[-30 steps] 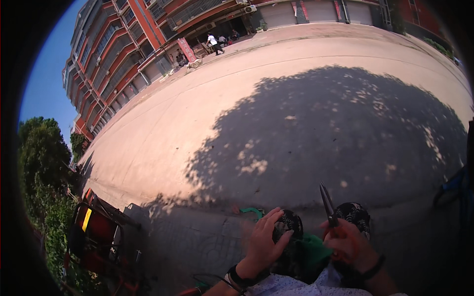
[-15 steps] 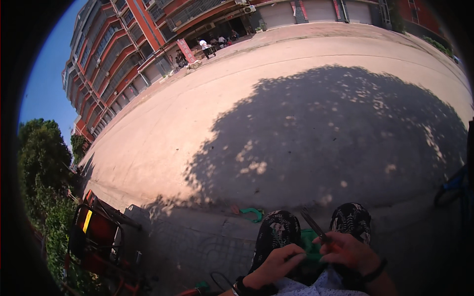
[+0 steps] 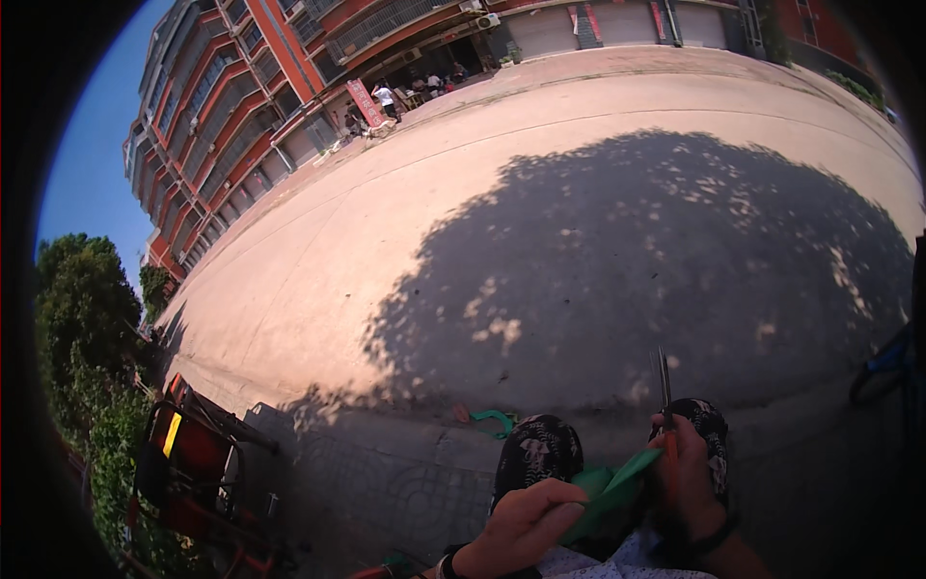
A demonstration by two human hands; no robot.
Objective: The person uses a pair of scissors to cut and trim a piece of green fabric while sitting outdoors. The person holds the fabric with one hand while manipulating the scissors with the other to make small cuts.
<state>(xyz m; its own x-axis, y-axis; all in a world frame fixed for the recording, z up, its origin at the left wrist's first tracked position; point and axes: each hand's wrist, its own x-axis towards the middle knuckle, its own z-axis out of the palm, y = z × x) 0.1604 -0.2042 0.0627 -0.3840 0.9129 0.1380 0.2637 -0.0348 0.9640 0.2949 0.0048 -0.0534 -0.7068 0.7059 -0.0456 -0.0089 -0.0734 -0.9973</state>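
"While both hands are up, what's the left hand (image 3: 526,522) doing?"

"Grip closed on a thin, soft green sheet (image 3: 600,494), between the hands, above the lap."

"Right hand (image 3: 694,475)?"

"Grip wrapped round orange-handled scissors (image 3: 671,465), slim metal blades pointing up and away. Sheet's far corner reaches that hand; can't tell if the fingers pinch it too."

"Nearby?"

"Black patterned trouser knees (image 3: 539,450), curved green strip (image 3: 497,419) on grey patterned paving (image 3: 395,482) past the left one. Red, black-framed object (image 3: 200,452) well left, kind unclear."
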